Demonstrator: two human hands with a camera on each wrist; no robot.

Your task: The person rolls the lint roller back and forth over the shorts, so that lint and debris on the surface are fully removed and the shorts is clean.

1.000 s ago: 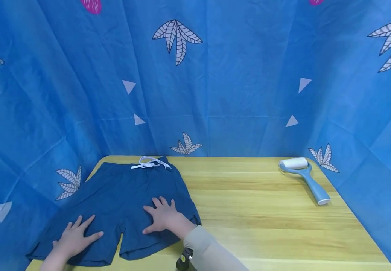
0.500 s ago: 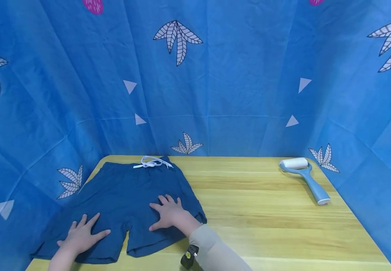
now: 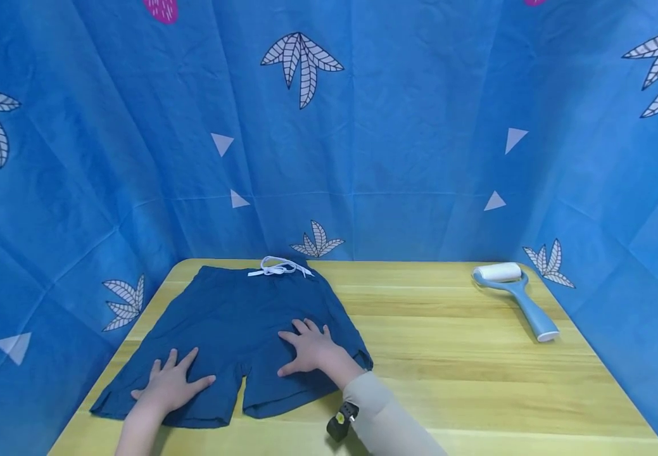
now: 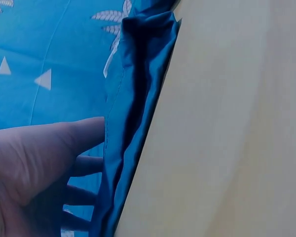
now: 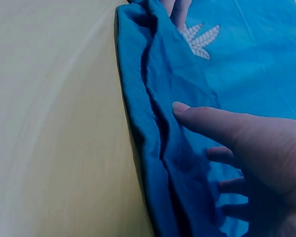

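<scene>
Dark blue shorts lie spread flat on the left part of the table, waistband toward the back and leg openings toward the front. A white drawstring is tied in a bow at the waist. On the left leg of the shorts my left hand rests with fingers spread. My right hand lies the same way on the other leg, thumb pointing inward. Both wrist views look along the leg hems, where the left thumb and the right thumb touch the cloth near the edge.
A lint roller with a pale blue handle and white roll lies at the table's back right. Light wood-grain planks form the table. Blue patterned curtains enclose its back and both sides. A dark watch-like band is on my right wrist.
Both hands have slid the shorts to the right across the table, with fingers still spread on the cloth. The drawstring moved along with them. The lint roller stays put.
</scene>
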